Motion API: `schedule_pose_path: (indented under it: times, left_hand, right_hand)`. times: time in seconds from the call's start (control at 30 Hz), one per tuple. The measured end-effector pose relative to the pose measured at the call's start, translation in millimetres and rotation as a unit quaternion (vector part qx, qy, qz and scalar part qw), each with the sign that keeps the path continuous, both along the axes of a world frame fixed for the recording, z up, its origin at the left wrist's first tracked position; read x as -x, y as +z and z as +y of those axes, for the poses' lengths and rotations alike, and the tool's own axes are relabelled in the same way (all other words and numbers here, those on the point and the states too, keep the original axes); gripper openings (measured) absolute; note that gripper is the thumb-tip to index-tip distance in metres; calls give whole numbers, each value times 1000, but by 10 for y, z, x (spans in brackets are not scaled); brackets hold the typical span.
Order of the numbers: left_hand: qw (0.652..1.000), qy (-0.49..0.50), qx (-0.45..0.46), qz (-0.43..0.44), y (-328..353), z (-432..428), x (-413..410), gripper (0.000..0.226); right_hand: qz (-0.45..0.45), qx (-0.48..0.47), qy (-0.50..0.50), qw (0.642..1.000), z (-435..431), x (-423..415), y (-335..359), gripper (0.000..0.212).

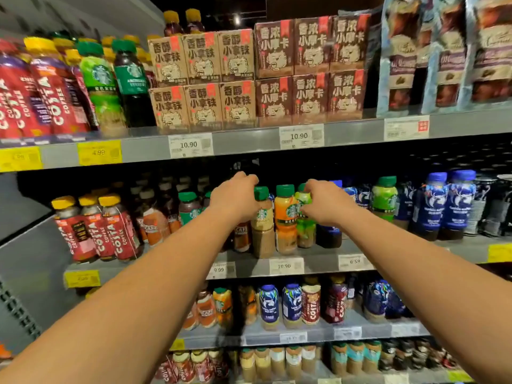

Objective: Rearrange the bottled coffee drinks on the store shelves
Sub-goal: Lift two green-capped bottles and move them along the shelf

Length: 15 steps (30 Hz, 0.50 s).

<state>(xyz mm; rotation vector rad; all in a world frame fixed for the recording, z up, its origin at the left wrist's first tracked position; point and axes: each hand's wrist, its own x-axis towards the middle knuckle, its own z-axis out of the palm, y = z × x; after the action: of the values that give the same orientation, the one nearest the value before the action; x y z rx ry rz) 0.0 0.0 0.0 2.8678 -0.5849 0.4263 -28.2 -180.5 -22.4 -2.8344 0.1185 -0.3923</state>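
Observation:
On the middle shelf (318,261) stand three green-capped Starbucks bottles side by side. My left hand (235,198) grips the neck of the beige-labelled bottle (262,231), its fingers curled round the cap. The orange-labelled bottle (285,217) stands untouched between my hands. My right hand (324,203) pinches the shoulder of the light green-labelled bottle (304,223). All three bottles stand upright near the shelf's front edge.
Red Costa bottles (102,231) stand at the left of the same shelf, dark blue bottles (443,206) at the right. Brown drink cartons (202,79) and more bottles fill the upper shelf; mixed bottles (279,303) line the lower shelves. Price tags run along each shelf edge.

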Motion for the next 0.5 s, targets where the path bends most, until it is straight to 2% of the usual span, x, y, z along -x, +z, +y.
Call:
schedule_pose_path:
  times: [0.17,0.27,0.5]
  left_hand:
    - [999,-4,19,45,-57,10,-230,59]
    - [997,-16,37,66,-75,-1,-315,60]
    - [994,-31,57,88,-128,-71,-480,63]
  right_hand:
    - [-24,-50,2,998,64,-242,-28,56]
    - [-38,-70,8,997,107,-343,-42,54]
    - [-38,-51,9,998,175,-518,7,54]
